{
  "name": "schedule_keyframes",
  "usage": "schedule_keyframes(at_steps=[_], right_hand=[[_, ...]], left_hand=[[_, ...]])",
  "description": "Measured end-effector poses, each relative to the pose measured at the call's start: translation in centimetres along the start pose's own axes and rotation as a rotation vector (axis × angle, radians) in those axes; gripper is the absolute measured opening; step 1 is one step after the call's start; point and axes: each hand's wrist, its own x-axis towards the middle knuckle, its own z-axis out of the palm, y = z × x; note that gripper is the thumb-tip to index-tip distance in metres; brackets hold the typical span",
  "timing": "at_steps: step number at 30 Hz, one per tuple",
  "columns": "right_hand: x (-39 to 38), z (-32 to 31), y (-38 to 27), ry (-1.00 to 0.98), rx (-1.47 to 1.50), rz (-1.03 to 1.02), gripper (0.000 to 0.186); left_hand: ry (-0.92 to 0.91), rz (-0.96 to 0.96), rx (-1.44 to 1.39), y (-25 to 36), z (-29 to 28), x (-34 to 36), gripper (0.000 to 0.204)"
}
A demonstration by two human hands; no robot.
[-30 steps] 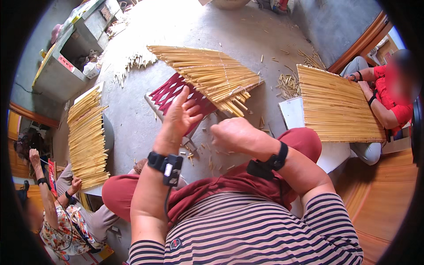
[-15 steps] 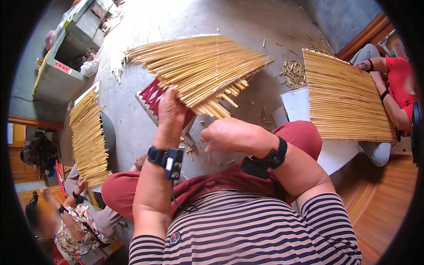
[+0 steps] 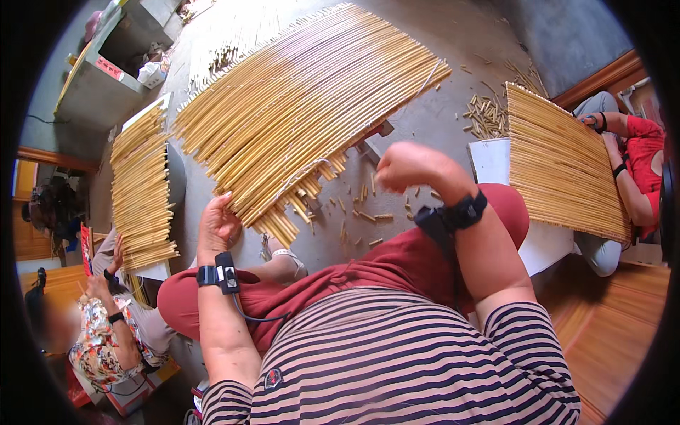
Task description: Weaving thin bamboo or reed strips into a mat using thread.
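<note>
You're apparently repositioning the stick mat (image 3: 312, 92), beyond your maroon trousers (image 3: 368, 262). Left hand (image 3: 219, 223), past the trousers' left knee, pinches the mat's near edge. Right hand (image 3: 418, 168), past the right knee, curls, blurred; can't tell finger closure. Moving on calls for steady left support.

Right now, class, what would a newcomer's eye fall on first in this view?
A broad mat of yellow sticks dominates the upper middle, its near corner at the person's left hand. A second mat shows at far left and a third mat at right.
</note>
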Motion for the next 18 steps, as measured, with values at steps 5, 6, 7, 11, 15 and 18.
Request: schedule_keyframes(at_steps=[5, 6, 7, 11, 15, 18], right_hand=[[8.8, -2.4, 10.1, 0.770, -0.004, 0.381, 0.043], [9.7, -2.2, 11.1, 0.760, -0.012, 0.371, 0.043], [10.0, -2.0, 11.8, 0.977, 0.468, 0.232, 0.064], [10.1, -1.4, 10.8, 0.977, 1.271, -0.167, 0.098], [8.6, -2.6, 10.6, 0.787, 1.445, -0.137, 0.031], [6.4, -2.7, 9.1, 0.846, 1.527, -0.041, 0.021]], left_hand=[[0.094, 0.059, -0.032, -1.4, -2.5, 0.8, 0.029], [0.081, 0.095, -0.014, -1.2, -2.3, 0.6, 0.028], [0.060, 0.217, 0.122, -1.7, -0.3, 0.2, 0.029], [0.200, 0.214, 0.118, -1.5, 1.0, -2.0, 0.037], [0.692, 0.774, 0.557, -1.5, 1.9, -2.5, 0.049], [0.543, 0.888, 0.956, -0.9, 6.4, -4.6, 0.042]])
